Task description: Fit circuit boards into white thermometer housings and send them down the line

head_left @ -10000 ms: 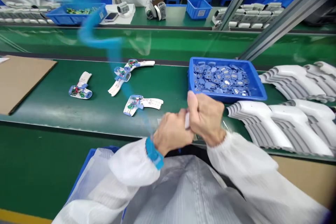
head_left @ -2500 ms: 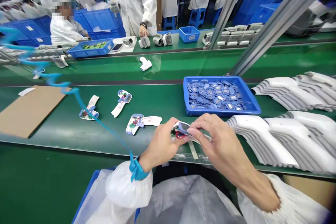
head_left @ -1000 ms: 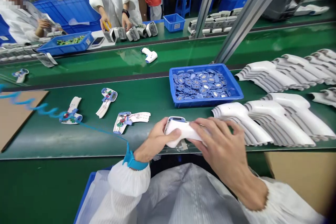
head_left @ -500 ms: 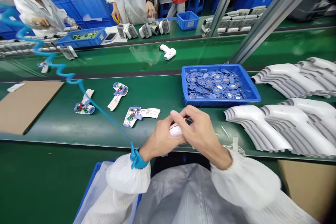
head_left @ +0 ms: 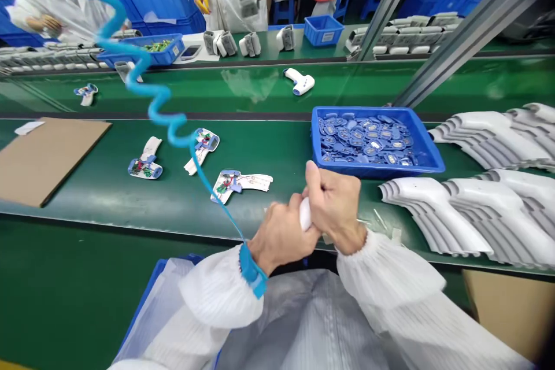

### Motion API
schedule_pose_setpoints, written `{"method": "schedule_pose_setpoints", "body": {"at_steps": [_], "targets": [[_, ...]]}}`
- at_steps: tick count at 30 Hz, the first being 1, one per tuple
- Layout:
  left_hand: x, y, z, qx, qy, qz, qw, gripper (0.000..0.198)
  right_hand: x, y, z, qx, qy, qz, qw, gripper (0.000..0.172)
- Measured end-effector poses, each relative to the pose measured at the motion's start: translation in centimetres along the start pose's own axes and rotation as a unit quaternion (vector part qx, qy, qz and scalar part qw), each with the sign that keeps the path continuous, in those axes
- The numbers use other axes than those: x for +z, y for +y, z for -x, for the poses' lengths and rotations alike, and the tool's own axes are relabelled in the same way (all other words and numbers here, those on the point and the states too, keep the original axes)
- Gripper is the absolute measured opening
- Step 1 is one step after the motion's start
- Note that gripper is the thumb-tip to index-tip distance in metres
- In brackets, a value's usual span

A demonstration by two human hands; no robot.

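My left hand and my right hand are pressed together above the near edge of the bench. Both are closed around a white thermometer gun, of which only a small rounded part shows between the fingers. A blue wrist strap with a coiled cord sits on my left wrist. Left of my hands lie opened thermometer halves with wires and green boards: one close by, one behind it partly crossed by the cord, and another farther left.
A blue tray of small blue plates stands beyond my right hand. Stacked white shells fill the right side. Cardboard lies at the left. A closed thermometer gun rests on the green strip behind; co-workers stand across.
My hands have turned and tightened round the thermometer gun, hiding more of it; my right hand is now fisted. The cord has swung right. A co-worker opposite has lifted a grey-and-white part.
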State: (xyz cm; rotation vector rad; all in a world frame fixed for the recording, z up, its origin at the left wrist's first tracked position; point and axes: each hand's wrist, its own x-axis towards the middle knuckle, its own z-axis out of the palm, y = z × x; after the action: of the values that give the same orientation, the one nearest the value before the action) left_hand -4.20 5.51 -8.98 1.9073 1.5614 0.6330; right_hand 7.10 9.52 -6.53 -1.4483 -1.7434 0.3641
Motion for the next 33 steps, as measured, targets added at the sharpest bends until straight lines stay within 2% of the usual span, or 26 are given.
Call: {"method": "schedule_pose_setpoints", "body": {"at_steps": [2, 5, 7, 10, 13, 15, 16, 18, 20, 21, 23, 25, 28, 33], "targets": [[0.1, -0.2, 0.4, -0.015, 0.01, 0.0, 1.0, 0.031, 0.1, 0.1, -0.3, -0.003, -0.037, 0.005, 0.999, 0.063], [-1.6, -1.0, 1.2, -0.038, -0.008, 0.0, 0.999, 0.032, -1.1, 1.3, -2.2, -0.018, -0.124, -0.003, 0.992, 0.059], [-3.4, -2.0, 1.7, -0.041, -0.023, -0.031, 0.998, 0.032, -2.5, 3.2, -4.5, -0.031, -0.138, 0.054, 0.989, 0.047], [-5.2, -2.9, 1.8, -0.003, -0.007, -0.078, 0.997, 0.022, -3.7, 6.8, -8.6, -0.059, -0.138, 0.189, 0.97, 0.026], [-5.1, -2.4, 1.1, 0.068, -0.005, -0.217, 0.974, 0.034, -3.3, 9.2, -11.6, -0.072, -0.185, 0.231, 0.952, 0.026], [-4.5, -1.6, 0.3, 0.084, -0.026, -0.293, 0.952, 0.026, -2.7, 9.8, -12.6, -0.081, -0.212, 0.244, 0.943, 0.024], [-4.3, -1.3, -0.1, 0.074, -0.026, -0.295, 0.952, 0.02, -2.5, 9.8, -12.8, -0.086, -0.222, 0.248, 0.939, 0.026], [-4.1, -1.1, -0.7, 0.022, 0.001, -0.225, 0.974, 0.016, -2.3, 9.7, -13.1, -0.095, -0.239, 0.251, 0.933, 0.029], [-4.3, -1.3, -0.9, -0.048, 0.043, -0.078, 0.995, 0.026, -2.2, 9.6, -13.2, -0.101, -0.256, 0.245, 0.93, 0.028], [-4.5, -1.6, -1.0, -0.078, 0.056, 0.01, 0.995, 0.034, -2.2, 9.6, -13.2, -0.102, -0.263, 0.241, 0.929, 0.028], [-4.9, -2.2, -0.9, -0.124, 0.059, 0.171, 0.976, 0.044, -2.1, 9.6, -13.3, -0.097, -0.27, 0.234, 0.929, 0.027], [-5.1, -2.6, -0.7, -0.161, 0.043, 0.278, 0.946, 0.046, -2.1, 9.6, -13.4, -0.086, -0.269, 0.229, 0.931, 0.028], [-4.8, -2.6, -0.4, -0.185, 0.006, 0.324, 0.928, 0.05, -2.2, 9.5, -13.3, -0.072, -0.263, 0.219, 0.937, 0.031], [-3.3, -1.8, -0.5, -0.134, -0.022, 0.322, 0.937, 0.048, -1.7, 8.7, -13.6, -0.042, -0.268, 0.2, 0.941, 0.025]]}}
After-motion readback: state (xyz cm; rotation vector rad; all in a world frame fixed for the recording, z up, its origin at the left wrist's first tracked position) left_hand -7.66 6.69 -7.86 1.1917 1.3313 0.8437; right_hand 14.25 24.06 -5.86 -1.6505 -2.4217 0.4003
